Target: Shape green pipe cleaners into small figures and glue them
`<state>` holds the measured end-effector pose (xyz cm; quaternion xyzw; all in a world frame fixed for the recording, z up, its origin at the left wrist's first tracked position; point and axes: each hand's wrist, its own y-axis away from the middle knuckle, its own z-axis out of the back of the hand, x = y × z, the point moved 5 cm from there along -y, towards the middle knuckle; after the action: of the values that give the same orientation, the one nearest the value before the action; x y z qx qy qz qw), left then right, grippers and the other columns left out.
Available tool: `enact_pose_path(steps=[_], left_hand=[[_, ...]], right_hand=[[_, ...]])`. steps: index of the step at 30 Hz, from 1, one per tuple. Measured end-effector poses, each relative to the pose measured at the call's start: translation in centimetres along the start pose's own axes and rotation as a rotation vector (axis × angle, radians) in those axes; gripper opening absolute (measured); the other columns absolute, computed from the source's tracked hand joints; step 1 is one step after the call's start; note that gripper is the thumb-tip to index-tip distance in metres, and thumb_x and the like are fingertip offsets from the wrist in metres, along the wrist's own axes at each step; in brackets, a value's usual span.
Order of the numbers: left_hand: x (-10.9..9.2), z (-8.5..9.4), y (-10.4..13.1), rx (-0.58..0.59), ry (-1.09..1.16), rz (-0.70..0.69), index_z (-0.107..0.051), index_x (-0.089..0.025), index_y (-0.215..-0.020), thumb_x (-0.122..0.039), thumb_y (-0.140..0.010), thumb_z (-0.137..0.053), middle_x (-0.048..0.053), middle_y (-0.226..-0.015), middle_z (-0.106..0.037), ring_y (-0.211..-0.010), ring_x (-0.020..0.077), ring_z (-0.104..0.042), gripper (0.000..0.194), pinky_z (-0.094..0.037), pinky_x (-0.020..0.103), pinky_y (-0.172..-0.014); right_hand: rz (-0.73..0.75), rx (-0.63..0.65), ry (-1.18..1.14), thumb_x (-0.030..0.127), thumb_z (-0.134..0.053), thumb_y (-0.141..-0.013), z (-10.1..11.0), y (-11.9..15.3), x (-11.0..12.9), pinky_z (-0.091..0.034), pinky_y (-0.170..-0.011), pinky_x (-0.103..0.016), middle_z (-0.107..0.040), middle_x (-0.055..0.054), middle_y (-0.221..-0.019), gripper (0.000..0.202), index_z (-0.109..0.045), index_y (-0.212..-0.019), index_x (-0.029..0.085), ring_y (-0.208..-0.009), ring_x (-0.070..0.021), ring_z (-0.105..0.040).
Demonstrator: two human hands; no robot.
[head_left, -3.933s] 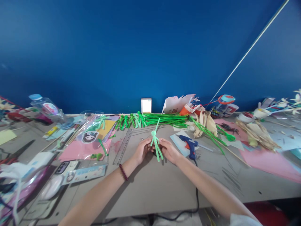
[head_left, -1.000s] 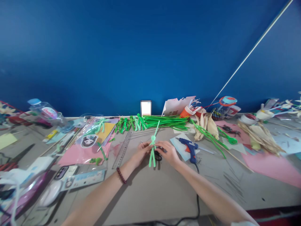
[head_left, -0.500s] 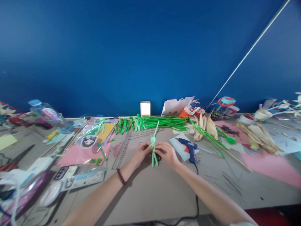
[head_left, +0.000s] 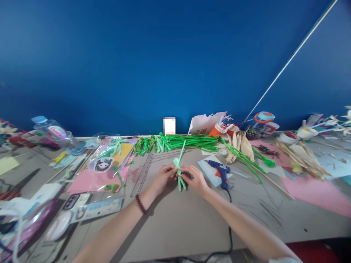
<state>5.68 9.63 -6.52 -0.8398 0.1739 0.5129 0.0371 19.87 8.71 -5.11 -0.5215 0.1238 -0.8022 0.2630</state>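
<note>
Between my two hands is a pale green pipe-cleaner figure (head_left: pixel 177 161), with a round head, a straight stem rising above it and two legs hanging below. My left hand (head_left: pixel 167 174) pinches it from the left side, a dark red beaded bracelet (head_left: pixel 141 204) on that wrist. From the right, the fingers of my right hand (head_left: pixel 194 179) close on its middle. Fingertips hide part of the body. Beyond my hands lies a row of similar green pipe-cleaner figures (head_left: pixel 152 143) beside a bundle of green pipe cleaners (head_left: pixel 192 142).
A blue glue gun (head_left: pixel 220 171) rests right of my hands, its black cord running down the table. Left lie a clear ruler (head_left: pixel 143 175), pink paper (head_left: pixel 90 180) and scissors (head_left: pixel 20 184). Dried husks (head_left: pixel 244 146) and an orange cup (head_left: pixel 216 130) stand at the back right.
The figure has tilted in my fingers: its head has shifted slightly left and its legs slightly right. Both hands still grip it in about the same place.
</note>
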Motion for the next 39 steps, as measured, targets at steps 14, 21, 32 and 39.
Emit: enact_pose_path(steps=[14,21,32,39], left_hand=[[0.0,0.0,0.1,-0.001,-0.083,-0.018,-0.060,-0.012,-0.061,-0.038,-0.066,-0.074,0.000,-0.057,-0.051,-0.053,0.0083,-0.045,0.030,-0.035,0.023,-0.055],[-0.3,0.0,0.3,-0.062,-0.182,-0.057,-0.066,-0.013,-0.062,-0.037,-0.063,-0.076,0.002,-0.060,-0.057,-0.057,0.0109,-0.049,0.026,-0.037,0.025,-0.059],[0.4,0.2,0.1,-0.081,-0.206,-0.023,-0.072,-0.013,-0.066,-0.036,-0.061,-0.076,0.004,-0.064,-0.064,-0.058,0.0117,-0.052,0.024,-0.038,0.026,-0.060],[0.5,0.2,0.2,-0.071,-0.234,0.014,-0.071,-0.012,-0.066,-0.038,-0.064,-0.074,0.002,-0.055,-0.059,-0.053,0.0097,-0.049,0.026,-0.037,0.023,-0.057]], right_hand=[[-0.082,-0.017,0.055,0.029,-0.065,-0.076,-0.3,0.0,0.0,-0.049,-0.066,-0.028,-0.063,-0.003,-0.080,0.023,-0.061,-0.097,0.020,-0.070,-0.0160,-0.059],[-0.205,-0.007,-0.106,0.027,-0.065,-0.072,-0.9,0.0,-0.1,-0.049,-0.054,-0.022,-0.062,-0.001,-0.077,0.030,-0.056,-0.099,0.018,-0.060,-0.0117,-0.057],[-0.297,0.005,-0.221,0.023,-0.061,-0.071,-1.4,0.2,-0.3,-0.048,-0.054,-0.022,-0.061,0.000,-0.070,0.020,-0.054,-0.089,0.018,-0.060,-0.0122,-0.058],[-0.312,-0.030,-0.203,0.026,-0.063,-0.070,-1.2,0.3,-0.7,-0.046,-0.051,-0.021,-0.056,0.003,-0.065,0.018,-0.051,-0.081,0.019,-0.055,-0.0105,-0.053]])
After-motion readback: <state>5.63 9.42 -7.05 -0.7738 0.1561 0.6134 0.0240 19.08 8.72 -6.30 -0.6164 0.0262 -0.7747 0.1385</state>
